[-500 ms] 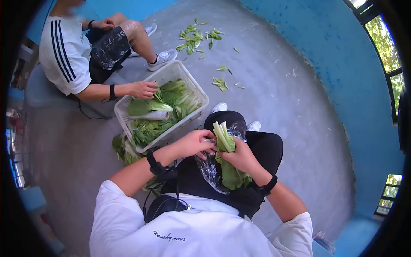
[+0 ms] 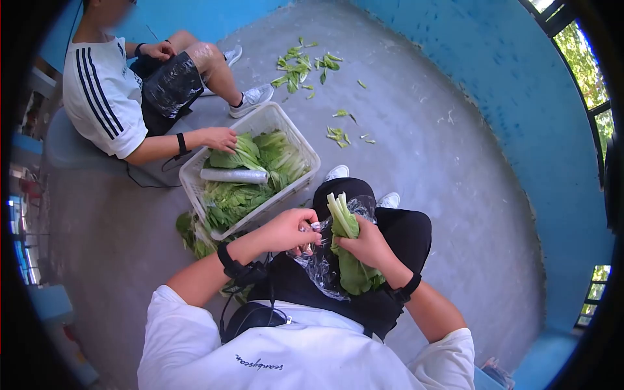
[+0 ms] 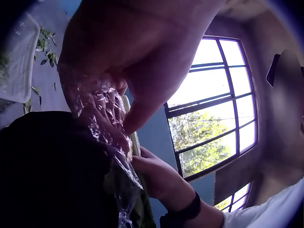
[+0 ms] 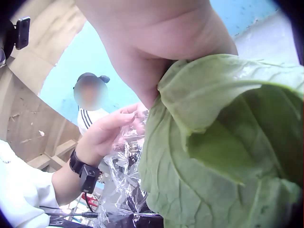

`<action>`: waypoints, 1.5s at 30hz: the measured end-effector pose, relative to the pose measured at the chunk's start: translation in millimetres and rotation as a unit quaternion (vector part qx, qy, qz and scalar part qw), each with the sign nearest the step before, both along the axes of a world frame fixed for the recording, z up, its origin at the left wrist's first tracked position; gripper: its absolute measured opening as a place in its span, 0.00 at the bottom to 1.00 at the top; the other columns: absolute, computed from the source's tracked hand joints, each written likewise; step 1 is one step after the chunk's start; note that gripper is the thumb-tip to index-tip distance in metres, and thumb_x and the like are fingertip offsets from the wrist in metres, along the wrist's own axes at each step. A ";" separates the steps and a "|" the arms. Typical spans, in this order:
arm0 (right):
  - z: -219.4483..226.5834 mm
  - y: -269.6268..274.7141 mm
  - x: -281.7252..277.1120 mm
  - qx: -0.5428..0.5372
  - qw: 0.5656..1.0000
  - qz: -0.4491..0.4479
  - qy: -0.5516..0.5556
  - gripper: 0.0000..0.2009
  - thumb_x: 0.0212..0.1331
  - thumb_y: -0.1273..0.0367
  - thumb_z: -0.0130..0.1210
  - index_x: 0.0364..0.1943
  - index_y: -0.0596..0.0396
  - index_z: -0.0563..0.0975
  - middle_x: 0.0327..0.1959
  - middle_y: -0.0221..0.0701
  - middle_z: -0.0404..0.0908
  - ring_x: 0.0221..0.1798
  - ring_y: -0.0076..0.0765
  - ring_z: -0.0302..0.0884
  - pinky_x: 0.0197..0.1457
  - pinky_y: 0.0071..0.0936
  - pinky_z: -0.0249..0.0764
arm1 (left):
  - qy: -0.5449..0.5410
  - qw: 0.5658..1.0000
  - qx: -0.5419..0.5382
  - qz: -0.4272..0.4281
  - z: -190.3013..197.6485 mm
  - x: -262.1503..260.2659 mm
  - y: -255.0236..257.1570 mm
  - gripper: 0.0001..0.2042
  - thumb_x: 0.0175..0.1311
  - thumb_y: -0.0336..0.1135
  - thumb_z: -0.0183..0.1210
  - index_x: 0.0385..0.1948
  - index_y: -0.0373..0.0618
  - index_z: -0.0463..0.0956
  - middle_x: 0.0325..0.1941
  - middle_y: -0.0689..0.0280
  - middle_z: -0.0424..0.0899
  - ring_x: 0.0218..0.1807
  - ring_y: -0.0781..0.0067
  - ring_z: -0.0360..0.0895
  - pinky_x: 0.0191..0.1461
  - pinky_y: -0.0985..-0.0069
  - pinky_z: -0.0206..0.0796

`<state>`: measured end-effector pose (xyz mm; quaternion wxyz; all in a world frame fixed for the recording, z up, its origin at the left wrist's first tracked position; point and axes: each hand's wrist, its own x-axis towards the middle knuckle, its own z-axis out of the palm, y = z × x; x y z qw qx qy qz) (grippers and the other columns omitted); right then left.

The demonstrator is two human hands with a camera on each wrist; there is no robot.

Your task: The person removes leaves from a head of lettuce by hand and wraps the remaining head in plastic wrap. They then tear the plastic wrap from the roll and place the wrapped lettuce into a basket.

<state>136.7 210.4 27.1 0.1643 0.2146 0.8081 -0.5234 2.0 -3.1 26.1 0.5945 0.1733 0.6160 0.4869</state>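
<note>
The thumb and fingers of the left hand [image 2: 292, 232] pinch an edge of crinkled, clear plastic film [image 2: 322, 270]; the right hand [image 2: 369, 246] clamps a bunch of leafy greens with pale stalks [image 2: 354, 270] over the lap in black trousers [image 2: 406, 227], stalk ends pointing away from the waist. The film lies beside the bunch and shows past its stalks, but does not close around it, so the wrapping looks only begun, with covering and closing left. Beyond, a white plastic crate [image 2: 298, 133] holds more greens, seemingly unwrapped, and a roll of clear film [image 2: 234, 175] toward its left corner; another person's hand [image 2: 223, 139] touches leaves there. Loose leaves [image 2: 296, 70] dot the grey floor [image 2: 422, 130]. The right fingertips are hidden by leaves, the film's full spread and the crate's lower layers cannot be made out.
</note>
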 end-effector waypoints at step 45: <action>-21.1 -21.9 22.1 0.076 0.992 0.049 0.092 0.26 0.57 0.64 0.68 0.59 0.57 0.73 0.38 0.51 0.86 0.45 0.62 0.85 0.45 0.48 0.81 | 0.313 0.942 0.100 0.066 13.9 48.5 39.4 0.12 0.65 0.25 0.61 0.49 0.40 0.76 0.32 0.59 0.89 0.38 0.69 0.89 0.44 0.73 0.79</action>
